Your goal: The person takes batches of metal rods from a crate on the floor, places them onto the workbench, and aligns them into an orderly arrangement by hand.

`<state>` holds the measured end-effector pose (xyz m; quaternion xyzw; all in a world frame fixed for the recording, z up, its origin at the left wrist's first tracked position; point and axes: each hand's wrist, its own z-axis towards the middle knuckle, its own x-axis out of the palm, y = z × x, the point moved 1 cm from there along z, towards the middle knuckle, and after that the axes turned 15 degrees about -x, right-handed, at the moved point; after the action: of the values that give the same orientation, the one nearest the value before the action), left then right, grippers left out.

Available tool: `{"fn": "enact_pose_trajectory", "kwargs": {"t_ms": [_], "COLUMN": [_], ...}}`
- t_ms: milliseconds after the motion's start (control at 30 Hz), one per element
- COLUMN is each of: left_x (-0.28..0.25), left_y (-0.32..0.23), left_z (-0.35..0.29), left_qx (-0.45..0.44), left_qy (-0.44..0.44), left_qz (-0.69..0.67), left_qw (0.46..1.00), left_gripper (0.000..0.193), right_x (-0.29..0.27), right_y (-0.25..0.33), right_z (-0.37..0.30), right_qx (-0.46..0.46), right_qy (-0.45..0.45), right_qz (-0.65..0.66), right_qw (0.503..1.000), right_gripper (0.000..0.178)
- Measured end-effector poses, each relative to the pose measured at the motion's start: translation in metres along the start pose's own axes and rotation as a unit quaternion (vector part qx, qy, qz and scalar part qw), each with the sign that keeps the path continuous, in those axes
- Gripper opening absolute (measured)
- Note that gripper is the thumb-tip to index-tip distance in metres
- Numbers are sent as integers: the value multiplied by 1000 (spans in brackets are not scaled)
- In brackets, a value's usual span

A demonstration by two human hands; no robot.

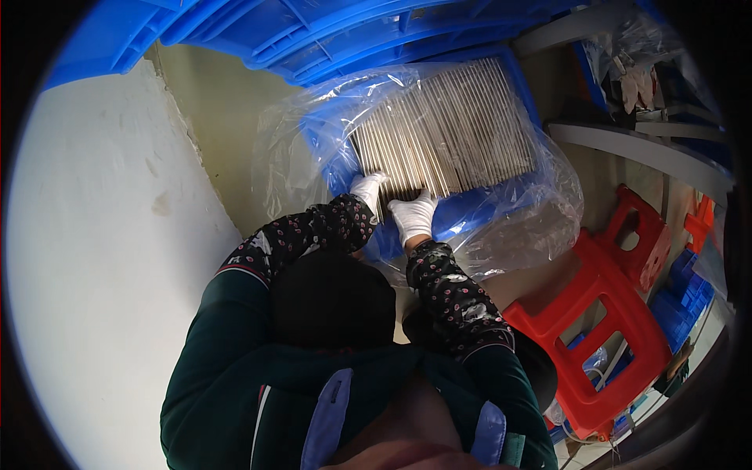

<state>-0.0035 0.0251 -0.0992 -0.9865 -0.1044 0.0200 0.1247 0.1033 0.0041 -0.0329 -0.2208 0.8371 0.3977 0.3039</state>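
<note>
A long row of thin, silvery metal plates [446, 129] stands on edge, packed tightly together in a blue crate [313, 139] with a clear plastic liner. My left hand [366, 190], in a white glove, closes on the left end of the row, its thumb over the plates' near edges. Just to its right, my right hand [413, 217], also gloved in white, grips the near edges of the plates in the left section. This section leans slightly apart from the rest of the row. The fingertips of both hands are partly hidden among the plates.
Clear plastic liner [521, 235] spills over the crate's sides. Large blue crates [313, 35] stand along the far side. A red plastic stool [634, 313] is at the right, near a curved grey metal bar [627, 145]. A white panel [110, 235] fills the left.
</note>
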Motion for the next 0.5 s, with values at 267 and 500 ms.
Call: {"fn": "enact_pose_trajectory", "kwargs": {"t_ms": [267,500], "left_x": [-11,9], "left_y": [-5,-31], "left_z": [15,-38], "left_qx": [-69,-66], "left_qy": [52,146], "left_qz": [9,-78], "left_qw": [996,984], "left_gripper": [22,26], "right_x": [1,-28], "right_y": [-2,2], "right_z": [6,22], "right_qx": [63,151], "right_qy": [28,143], "right_qz": [356,414], "right_qw": [932,886], "right_gripper": [52,57]}}
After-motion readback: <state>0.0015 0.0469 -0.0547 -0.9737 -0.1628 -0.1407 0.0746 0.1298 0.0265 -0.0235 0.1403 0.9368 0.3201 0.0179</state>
